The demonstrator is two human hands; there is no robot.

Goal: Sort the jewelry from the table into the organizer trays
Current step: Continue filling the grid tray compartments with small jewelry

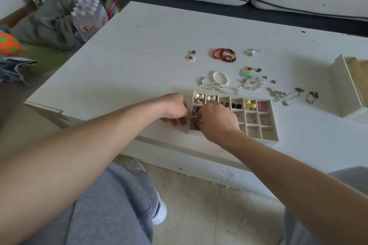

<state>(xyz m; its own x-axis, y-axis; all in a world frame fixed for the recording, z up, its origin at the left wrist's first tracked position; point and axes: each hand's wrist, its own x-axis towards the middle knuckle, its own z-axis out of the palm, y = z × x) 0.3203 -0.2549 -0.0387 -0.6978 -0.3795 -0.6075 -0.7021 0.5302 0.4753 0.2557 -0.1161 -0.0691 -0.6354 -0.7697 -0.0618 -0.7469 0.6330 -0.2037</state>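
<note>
Head view: my left hand (175,109) and right hand (217,119) meet over the beige compartmented organizer tray (274,123).
Grip: fingers curl round a small dark metal trinket (196,111), seating it; which hand holds it, I cannot tell.

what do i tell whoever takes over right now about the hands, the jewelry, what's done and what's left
Left hand and right hand: fingers curled together over the left end of the organizer tray; what they hold is hidden.
Done: the top row holds cream hearts, black studs, yellow balls and a pink piece.
Left on the table: red bead bracelets, pearl bracelet, flower charm, green pieces, chains.
The near-right cells look empty.
</note>
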